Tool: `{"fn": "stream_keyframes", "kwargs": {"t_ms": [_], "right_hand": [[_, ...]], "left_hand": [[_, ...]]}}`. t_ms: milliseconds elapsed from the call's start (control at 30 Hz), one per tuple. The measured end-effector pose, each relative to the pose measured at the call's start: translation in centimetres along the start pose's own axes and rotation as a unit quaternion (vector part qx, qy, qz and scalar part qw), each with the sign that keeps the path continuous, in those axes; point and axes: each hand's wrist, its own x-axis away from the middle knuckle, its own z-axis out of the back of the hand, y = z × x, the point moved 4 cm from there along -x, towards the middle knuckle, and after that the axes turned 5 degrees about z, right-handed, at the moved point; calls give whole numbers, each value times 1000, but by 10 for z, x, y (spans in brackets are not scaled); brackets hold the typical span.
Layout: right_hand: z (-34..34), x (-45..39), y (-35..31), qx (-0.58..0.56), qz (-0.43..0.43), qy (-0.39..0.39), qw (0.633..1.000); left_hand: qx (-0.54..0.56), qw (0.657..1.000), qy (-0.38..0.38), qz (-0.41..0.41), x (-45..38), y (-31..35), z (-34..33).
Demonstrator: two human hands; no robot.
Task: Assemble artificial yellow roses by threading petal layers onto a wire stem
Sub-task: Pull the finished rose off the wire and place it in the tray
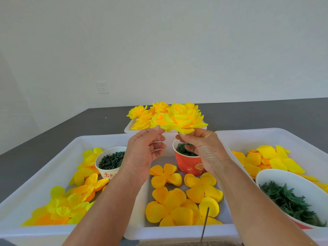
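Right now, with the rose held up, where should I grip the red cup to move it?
Grip the red cup by its side wall, just under the rim, coming from the front. It stands upright, filled with green rings, so a top grab is blocked. The right hand, holding the rose, overlaps its right side.

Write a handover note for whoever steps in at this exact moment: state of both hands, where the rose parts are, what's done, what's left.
Left hand: fingertips pinch the edge of the held rose.
Right hand: grip pinches the rose's underside.
Finished roses lie heaped in the far tray.
Loose petal layers lie in the near tray, more in the right tray.
Red cup holds green rings; white cup holds dark green pieces; a bowl holds green leaves.
A wire stands at the near edge.
Done: several roses. Left: finish this one, then use up the remaining petals.
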Motion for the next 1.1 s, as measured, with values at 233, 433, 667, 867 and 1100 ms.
{"fn": "stream_keyframes", "kwargs": {"t_ms": [233, 433, 667, 867, 1100], "right_hand": [[1, -2, 8, -15, -65, 17, 998], [0, 0, 12, -2, -89, 8, 996], [-8, 5, 12, 28, -101, -41, 994], [-7, 4, 11, 33, -85, -34, 995], [-1, -1, 11, 84, -48, 19, 995]], "left_hand": [[-67, 995, 34, -64, 3, 2, -1], [-131, 979, 85, -131, 5, 6, 2], [-205, 952, 119, -194, 6, 10, 1], [-105, 979, 128, -118, 7, 7, 4], [-36, 997, 53, -37, 5, 2, -1]]}}
